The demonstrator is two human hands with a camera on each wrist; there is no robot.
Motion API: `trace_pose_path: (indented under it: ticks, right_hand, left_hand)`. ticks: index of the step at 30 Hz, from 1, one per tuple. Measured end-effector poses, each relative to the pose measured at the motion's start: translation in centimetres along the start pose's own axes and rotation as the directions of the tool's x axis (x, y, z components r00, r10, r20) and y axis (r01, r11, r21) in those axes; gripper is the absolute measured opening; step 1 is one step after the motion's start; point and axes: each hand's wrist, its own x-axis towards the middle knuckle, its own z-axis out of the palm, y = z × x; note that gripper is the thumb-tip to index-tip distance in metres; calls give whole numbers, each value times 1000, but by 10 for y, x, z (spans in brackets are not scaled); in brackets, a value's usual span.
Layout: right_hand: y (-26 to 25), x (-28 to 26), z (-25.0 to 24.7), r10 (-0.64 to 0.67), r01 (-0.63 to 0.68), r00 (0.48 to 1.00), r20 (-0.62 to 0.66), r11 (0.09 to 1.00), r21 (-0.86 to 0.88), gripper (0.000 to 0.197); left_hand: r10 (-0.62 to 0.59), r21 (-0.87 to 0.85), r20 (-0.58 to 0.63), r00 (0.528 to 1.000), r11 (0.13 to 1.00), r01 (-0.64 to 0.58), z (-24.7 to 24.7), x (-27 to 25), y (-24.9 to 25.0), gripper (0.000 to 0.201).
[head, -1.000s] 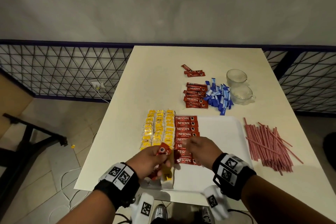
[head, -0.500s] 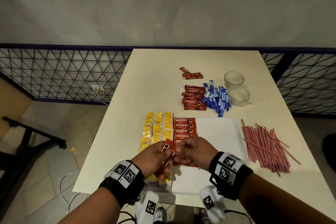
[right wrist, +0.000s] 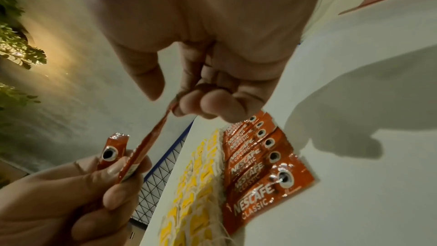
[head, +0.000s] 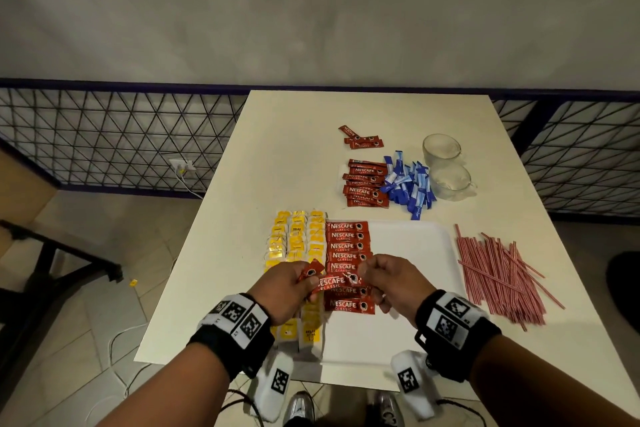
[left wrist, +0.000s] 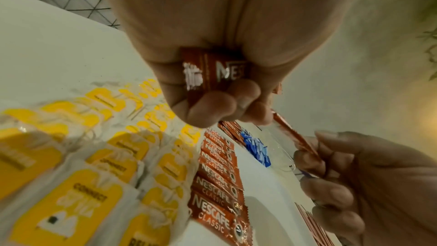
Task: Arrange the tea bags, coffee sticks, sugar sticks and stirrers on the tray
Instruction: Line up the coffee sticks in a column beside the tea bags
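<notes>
**Coffee stick held btwn both hands over the tray**

Your left hand (head: 284, 288) and right hand (head: 388, 282) are both above the near-left part of the white rectangular plastic tray (head: 415, 246). Each pinches one end of a red Nescafe coffee stick (head: 334, 282), stretched btwn them just above the tray's column of red coffee sticks (head: 346, 246). Left hand also grips more red sticks (left wrist: 212, 74) in its curled fingers, one end poking up past the thumb. Yellow tea bags (head: 298, 239) lie in rows along the tray's left side, touching the red column. Beyond the tray's far edge: loose pile of red coffee sticks (head: 363, 187), blue sugar sticks (head: 408, 184) just beside it, two clear glass cups (head: 446, 163). Red-striped stirrers (head: 498, 274) lie right of the tray on the cream table (head: 294, 149).
</notes>
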Motion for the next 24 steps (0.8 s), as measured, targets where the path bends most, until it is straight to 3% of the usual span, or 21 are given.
trace_pose_path:
  ticks: [4, 7, 9, 12, 16, 20, 24]
  right_hand:
    - [19, -2, -10, 55, -55, 998, -35, 998, -22, 11]
    - [42, -5, -19, 185, -187, 982, -34, 980, -66, 11]
    - [54, -7, -19, 269, -269, 963, -11, 960, -81, 13]
    - [66, -4, -11, 351, -351, 936, -4, 934, -62, 19]
    - [70, 1, 0, 388, -392, 920, -52, 911, -131, 22]
    - [69, 3, 3, 370, -394, 919, -135, 867, -305, 23]
    - [64, 3, 6, 324, -387, 921, -214, 817, -427, 6]
  left_hand:
    - [-13, 0, -44, 999, 1000, 13, 2, 3, -5, 19]
    - [-50, 97, -183, 982, 993, 69, -6, 5, -20, 24]
    - [-93, 275, -323, 942, 943, 187, -16, 4, -36, 23]
    - [-225, 331, -456, 861, 856, 398, -26, 0, -60, 27]
    - [-328, 373, -429, 842, 784, 496, -23, -1, -83, 32]
    - [-362, 406, -377, 852, 763, 504, -19, 4, -99, 27]
    - [-358, 424, -352, 865, 763, 488, -19, 7, -101, 24]
